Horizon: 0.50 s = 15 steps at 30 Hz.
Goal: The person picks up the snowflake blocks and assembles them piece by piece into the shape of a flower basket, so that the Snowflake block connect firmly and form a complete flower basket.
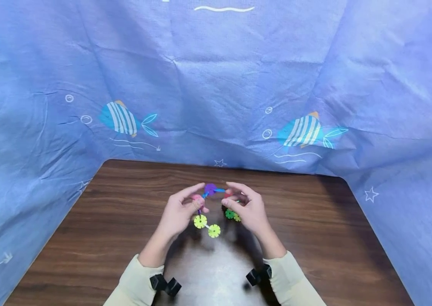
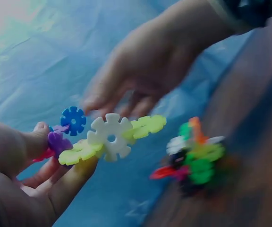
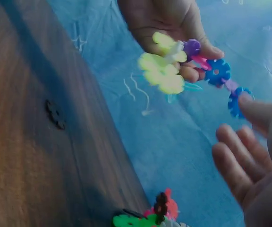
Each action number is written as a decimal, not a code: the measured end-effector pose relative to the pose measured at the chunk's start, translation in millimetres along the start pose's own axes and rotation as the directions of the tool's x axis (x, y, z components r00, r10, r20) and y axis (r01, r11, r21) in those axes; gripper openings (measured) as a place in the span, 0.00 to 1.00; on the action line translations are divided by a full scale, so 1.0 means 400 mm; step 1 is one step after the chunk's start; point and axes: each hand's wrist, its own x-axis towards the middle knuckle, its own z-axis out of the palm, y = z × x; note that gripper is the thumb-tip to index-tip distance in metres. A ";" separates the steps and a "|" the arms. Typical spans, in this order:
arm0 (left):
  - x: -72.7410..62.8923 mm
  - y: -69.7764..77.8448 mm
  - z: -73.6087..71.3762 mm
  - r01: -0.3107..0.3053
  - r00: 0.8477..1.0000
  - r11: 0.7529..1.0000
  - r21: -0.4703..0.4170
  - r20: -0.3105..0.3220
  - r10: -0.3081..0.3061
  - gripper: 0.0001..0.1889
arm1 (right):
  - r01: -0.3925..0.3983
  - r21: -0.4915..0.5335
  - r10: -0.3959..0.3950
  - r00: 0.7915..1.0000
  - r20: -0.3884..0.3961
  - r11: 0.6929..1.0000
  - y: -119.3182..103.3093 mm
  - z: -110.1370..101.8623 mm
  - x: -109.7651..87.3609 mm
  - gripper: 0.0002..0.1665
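Note:
A chain of interlocking plastic snowflake discs [image 1: 210, 188] hangs in the air above the table, with yellow, white, purple, pink and blue pieces. My left hand [image 1: 174, 214] pinches it near the pink disc [image 3: 201, 62]. Two yellow discs joined by a white disc [image 2: 99, 135] dangle from the near end. At the far end is a blue disc [image 3: 235, 105]. My right hand [image 1: 252, 208] is beside that end, thumb overlapping the blue disc in the right wrist view and the other fingers spread apart.
Beneath my right hand a cluster of mixed snowflake discs [image 2: 202, 168] sits on the brown wooden table [image 1: 105, 221]. One loose black disc [image 3: 55, 114] lies flat on the tabletop. A blue fish-patterned cloth [image 1: 216, 85] surrounds the table's back and sides.

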 end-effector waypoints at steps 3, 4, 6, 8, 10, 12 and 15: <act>-0.001 0.021 -0.038 -0.044 0.996 0.999 -0.023 -0.085 0.042 0.25 | -0.119 -0.032 0.120 0.990 0.067 0.992 -0.001 0.018 -0.009 0.21; -0.002 0.028 -0.051 -0.062 0.992 0.998 -0.030 -0.109 0.058 0.25 | -0.130 -0.096 0.140 0.984 0.107 0.987 0.000 0.027 -0.011 0.19; -0.004 0.041 -0.075 -0.091 0.984 0.995 -0.033 -0.156 0.085 0.24 | -0.114 -0.241 0.169 0.960 0.222 0.964 0.003 0.049 -0.015 0.15; -0.006 0.050 -0.094 -0.111 0.979 0.993 -0.041 -0.176 0.103 0.23 | -0.055 -0.369 0.192 0.918 0.348 0.928 0.011 0.076 -0.020 0.13; -0.007 0.054 -0.106 -0.121 0.978 0.992 -0.037 -0.174 0.113 0.23 | 0.018 -0.469 0.214 0.874 0.437 0.883 0.022 0.105 -0.023 0.13; -0.006 0.054 -0.115 -0.123 0.980 0.992 -0.034 -0.163 0.116 0.23 | 0.067 -0.532 0.237 0.843 0.483 0.844 0.039 0.132 -0.027 0.14; -0.003 0.045 -0.128 -0.121 0.982 0.992 -0.034 -0.152 0.114 0.23 | 0.105 -0.621 0.278 0.828 0.487 0.776 0.060 0.165 -0.031 0.17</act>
